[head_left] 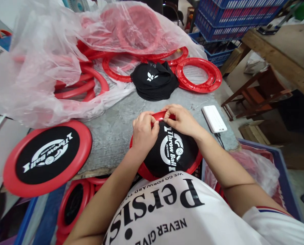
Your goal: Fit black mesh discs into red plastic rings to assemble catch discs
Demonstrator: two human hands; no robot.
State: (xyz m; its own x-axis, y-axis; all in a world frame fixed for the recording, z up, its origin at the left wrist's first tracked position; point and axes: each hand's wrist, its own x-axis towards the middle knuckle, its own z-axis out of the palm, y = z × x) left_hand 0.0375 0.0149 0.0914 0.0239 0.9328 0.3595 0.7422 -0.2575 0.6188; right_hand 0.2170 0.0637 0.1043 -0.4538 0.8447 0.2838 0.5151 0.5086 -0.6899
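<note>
Against my body, at the table's front edge, rests a red plastic ring point(197, 162) with a black printed mesh cloth point(154, 154) across it. My left hand point(145, 131) pinches the cloth at the ring's far rim. Close beside it, my right hand point(180, 119) pinches the same stretch of cloth edge, thumb and fingers together. The fingertips of both hands nearly meet, and they hide part of the rim. Beyond the hands lies a pile of black printed cloths point(155, 81). A finished-looking red disc with a black printed centre point(48, 154) lies to the left.
Loose red rings point(199, 75) lie at the back right of the grey table point(116, 136). A clear plastic bag point(49, 44) holds several more. A white power bank point(214, 119) with a cable sits on the right. Blue crates point(218, 20) and a wooden chair point(259, 92) stand beyond.
</note>
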